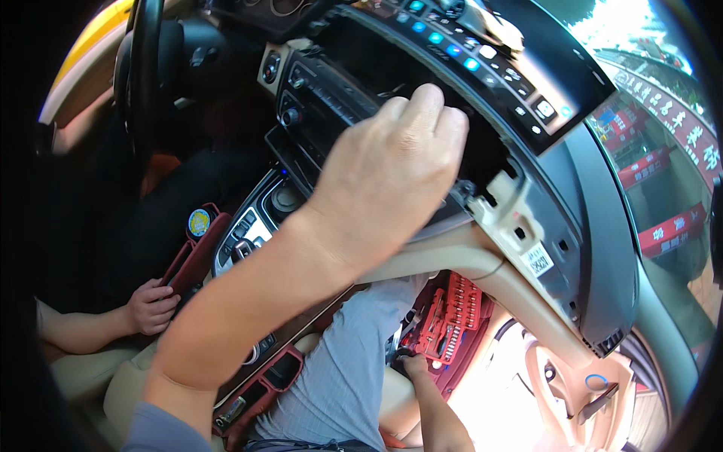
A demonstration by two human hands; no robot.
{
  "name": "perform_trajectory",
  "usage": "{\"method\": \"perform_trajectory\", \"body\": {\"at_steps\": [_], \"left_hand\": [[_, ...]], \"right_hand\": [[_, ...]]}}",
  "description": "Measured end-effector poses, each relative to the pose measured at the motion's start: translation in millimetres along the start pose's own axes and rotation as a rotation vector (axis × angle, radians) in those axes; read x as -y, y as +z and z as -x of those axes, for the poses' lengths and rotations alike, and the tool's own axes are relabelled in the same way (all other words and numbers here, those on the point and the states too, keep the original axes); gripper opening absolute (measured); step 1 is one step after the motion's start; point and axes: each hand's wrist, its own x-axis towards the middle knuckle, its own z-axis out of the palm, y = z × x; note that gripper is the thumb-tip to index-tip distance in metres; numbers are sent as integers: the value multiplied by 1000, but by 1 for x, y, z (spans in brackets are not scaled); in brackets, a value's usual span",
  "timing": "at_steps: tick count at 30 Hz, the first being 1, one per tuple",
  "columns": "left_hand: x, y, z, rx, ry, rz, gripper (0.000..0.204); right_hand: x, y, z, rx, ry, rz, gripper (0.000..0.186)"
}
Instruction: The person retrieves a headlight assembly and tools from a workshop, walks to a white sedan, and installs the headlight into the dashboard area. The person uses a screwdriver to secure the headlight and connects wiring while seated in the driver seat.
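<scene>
My left hand (pixel 392 166) is raised at the dark opening in the dashboard (pixel 373 56), its fingers curled inward; what they hold, if anything, is hidden. Above it is a lit screen (pixel 538 79); beside it are a black control panel (pixel 301 105) and a cream trim piece with holes (pixel 512 218). Low on the right, my right hand (pixel 414 364) grips a dark object (pixel 401 354), too small to name, next to an open red tool case (pixel 437 324) of sockets and bits.
A co-worker's hand (pixel 153 307) rests at the left beside a red organizer (pixel 192 252). The steering wheel (pixel 143 75) is upper left, the gear console (pixel 241 233) left of centre, my grey-trousered leg (pixel 331 369) below. An open door (pixel 572 392) and windscreen (pixel 663 211) are right.
</scene>
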Motion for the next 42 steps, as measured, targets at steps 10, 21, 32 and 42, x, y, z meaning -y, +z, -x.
{"method": "perform_trajectory", "body": {"at_steps": [10, 21, 32, 42], "left_hand": [[20, -23, -38, 204, -1505, 1591, 21], [14, -13, -25, 441, 87, -408, 27], [33, -16, -39, 420, -173, 138, 30], [27, -17, -50, 689, -895, 884, 39]], "right_hand": [[9, -4, 14, -204, -50, -118, 58], [128, -119, 131, -539, -786, -855, 29], [274, -232, 262, -673, -1445, -814, 31], [315, -251, 256, -643, -1395, -796, 32]]}}
